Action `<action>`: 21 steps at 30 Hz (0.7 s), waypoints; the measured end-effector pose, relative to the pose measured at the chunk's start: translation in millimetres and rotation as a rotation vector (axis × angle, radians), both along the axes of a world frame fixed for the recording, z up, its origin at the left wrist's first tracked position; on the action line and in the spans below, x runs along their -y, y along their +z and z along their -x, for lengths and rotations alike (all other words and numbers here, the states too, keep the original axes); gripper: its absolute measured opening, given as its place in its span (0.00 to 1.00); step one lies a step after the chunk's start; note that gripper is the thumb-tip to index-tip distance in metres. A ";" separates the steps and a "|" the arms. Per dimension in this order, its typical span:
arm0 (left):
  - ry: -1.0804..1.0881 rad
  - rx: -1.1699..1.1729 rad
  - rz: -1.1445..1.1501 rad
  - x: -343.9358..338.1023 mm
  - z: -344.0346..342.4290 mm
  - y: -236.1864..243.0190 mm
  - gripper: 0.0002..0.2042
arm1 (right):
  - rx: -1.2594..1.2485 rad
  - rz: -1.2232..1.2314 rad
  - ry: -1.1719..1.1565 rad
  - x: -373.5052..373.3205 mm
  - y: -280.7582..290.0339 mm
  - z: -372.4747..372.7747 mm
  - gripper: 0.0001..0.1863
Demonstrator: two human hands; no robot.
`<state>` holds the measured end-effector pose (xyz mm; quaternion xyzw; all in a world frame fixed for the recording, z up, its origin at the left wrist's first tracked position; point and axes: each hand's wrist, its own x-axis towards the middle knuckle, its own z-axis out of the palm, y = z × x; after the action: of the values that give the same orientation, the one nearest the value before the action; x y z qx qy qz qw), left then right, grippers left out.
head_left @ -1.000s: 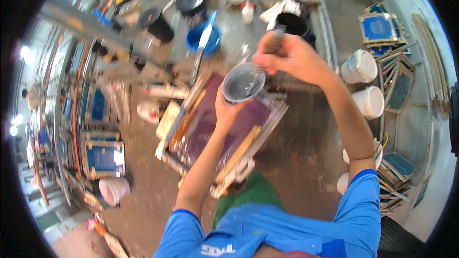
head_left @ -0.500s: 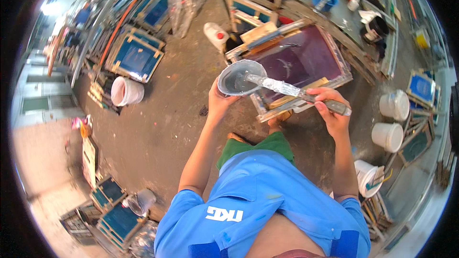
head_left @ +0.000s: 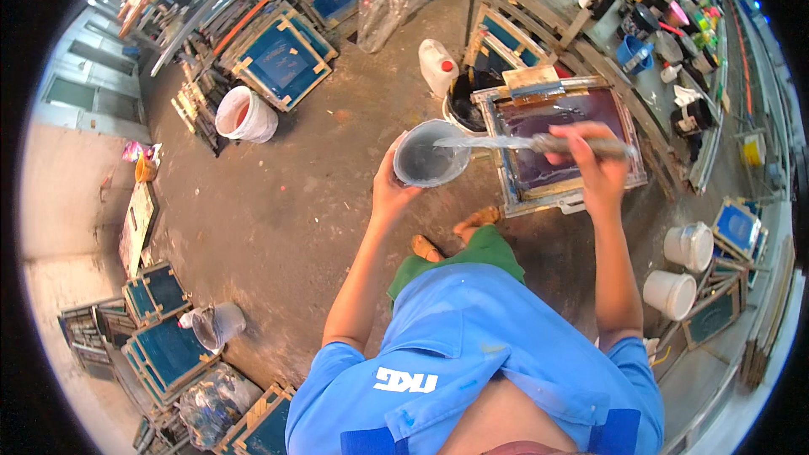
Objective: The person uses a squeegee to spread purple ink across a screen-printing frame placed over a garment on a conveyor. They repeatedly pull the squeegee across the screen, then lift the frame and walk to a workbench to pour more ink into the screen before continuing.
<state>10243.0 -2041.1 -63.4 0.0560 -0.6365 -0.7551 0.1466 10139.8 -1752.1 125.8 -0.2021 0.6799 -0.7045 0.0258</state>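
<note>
My left hand (head_left: 393,192) is closed around the side of a grey, translucent plastic cup (head_left: 415,170), its mouth tilted up toward me. In my right hand (head_left: 597,170), fingers wrap the wooden handle of a spatula (head_left: 499,142). The spatula lies almost level, and its pale, coated blade reaches over the cup's rim into the opening. Motion smears the right hand and handle a little. Beyond and below them a wooden-framed screen with a dark purple mesh (head_left: 539,162) leans at a slant, partly covered by the right hand and the spatula.
A white jug with a red cap (head_left: 436,69) and a dark-stained bucket (head_left: 460,109) stand beside the purple screen. Blue framed screens (head_left: 282,61) lean at the far left near a white bucket (head_left: 247,115). A cluttered bench (head_left: 607,76) runs along the right; white buckets (head_left: 670,294) stand below it.
The view has shifted, so the surroundings sit differently. My right hand has turned, bringing the spatula from a slant to nearly level. The cup stays in my left hand.
</note>
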 end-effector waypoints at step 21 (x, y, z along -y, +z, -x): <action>-0.503 0.171 -0.101 4.0 168.8 69.3 0.67 | -0.125 -0.816 0.619 205.0 -2.4 246.6 0.33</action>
<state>10074.3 -2045.0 5.9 -0.0329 -0.6021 -0.7911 -0.1029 9893.2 -1957.1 123.4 -0.4091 0.8078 -0.3280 0.2694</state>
